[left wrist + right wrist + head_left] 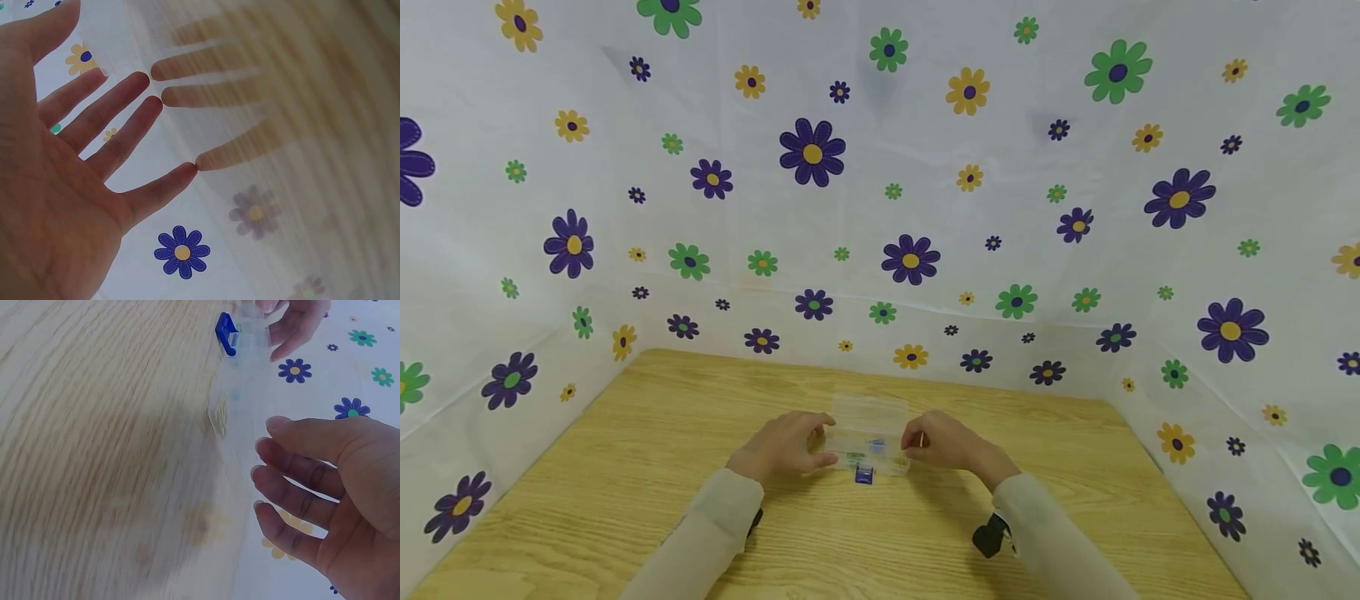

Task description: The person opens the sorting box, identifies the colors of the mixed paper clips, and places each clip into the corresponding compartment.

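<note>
A clear plastic box (891,468) lies on the table with its transparent lid (870,410) raised at the back. On its front edge is a blue latch (864,475), which also shows as a blue clip (224,334) in the right wrist view. Small green and blue items show inside, and thin yellowish pieces (220,417) lie near the right end. At the box's left side is my left hand (786,443), its fingers (128,134) spread and fairly straight. My right hand (949,442) is beside the right end, fingers gently bent, with nothing visible between them and the thumb.
The wood-grain table (820,550) has a glossy surface that reflects the hand in the left wrist view. White sheeting (865,208) printed with purple, green and yellow flowers surrounds it at the back and both sides. Dark wrist devices, such as this black one (990,536), sit below the sleeves.
</note>
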{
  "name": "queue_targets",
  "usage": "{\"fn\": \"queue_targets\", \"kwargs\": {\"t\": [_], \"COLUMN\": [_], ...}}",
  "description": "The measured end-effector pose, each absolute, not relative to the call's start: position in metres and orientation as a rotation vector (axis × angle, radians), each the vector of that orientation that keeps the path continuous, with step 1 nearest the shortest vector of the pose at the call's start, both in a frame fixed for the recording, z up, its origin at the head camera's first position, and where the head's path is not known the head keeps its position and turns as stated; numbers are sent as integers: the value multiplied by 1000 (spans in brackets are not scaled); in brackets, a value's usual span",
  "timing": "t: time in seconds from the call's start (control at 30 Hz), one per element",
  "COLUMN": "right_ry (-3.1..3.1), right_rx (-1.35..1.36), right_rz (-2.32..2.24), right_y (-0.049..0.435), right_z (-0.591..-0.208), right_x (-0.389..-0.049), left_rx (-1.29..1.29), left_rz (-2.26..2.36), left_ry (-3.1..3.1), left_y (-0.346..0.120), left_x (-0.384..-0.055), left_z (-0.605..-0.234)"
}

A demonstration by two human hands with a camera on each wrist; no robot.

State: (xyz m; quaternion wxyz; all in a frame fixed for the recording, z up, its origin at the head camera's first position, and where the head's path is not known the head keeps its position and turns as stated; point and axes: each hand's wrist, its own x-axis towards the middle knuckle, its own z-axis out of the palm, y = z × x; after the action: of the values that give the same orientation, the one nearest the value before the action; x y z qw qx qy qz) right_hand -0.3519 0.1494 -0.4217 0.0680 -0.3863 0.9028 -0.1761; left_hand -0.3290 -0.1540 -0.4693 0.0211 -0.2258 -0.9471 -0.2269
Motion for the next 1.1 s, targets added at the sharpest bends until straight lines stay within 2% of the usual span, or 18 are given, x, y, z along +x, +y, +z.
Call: {"fn": "queue_targets", "kwargs": {"t": [0.33,1.1], "right_ry": [2695,2631], "right_rx": [-1232,-1101], "right_rz": [-566,-760], "right_y": [197,311], "right_z": [-423,-432], "right_x": [-340,-296], "left_rx": [-662,-663], "left_rz": [-709,-716], "left_ry": [-2977,-2967], "left_y": [-152,-155], "left_x": [-326,-332], "left_z": [-468,-473]}}
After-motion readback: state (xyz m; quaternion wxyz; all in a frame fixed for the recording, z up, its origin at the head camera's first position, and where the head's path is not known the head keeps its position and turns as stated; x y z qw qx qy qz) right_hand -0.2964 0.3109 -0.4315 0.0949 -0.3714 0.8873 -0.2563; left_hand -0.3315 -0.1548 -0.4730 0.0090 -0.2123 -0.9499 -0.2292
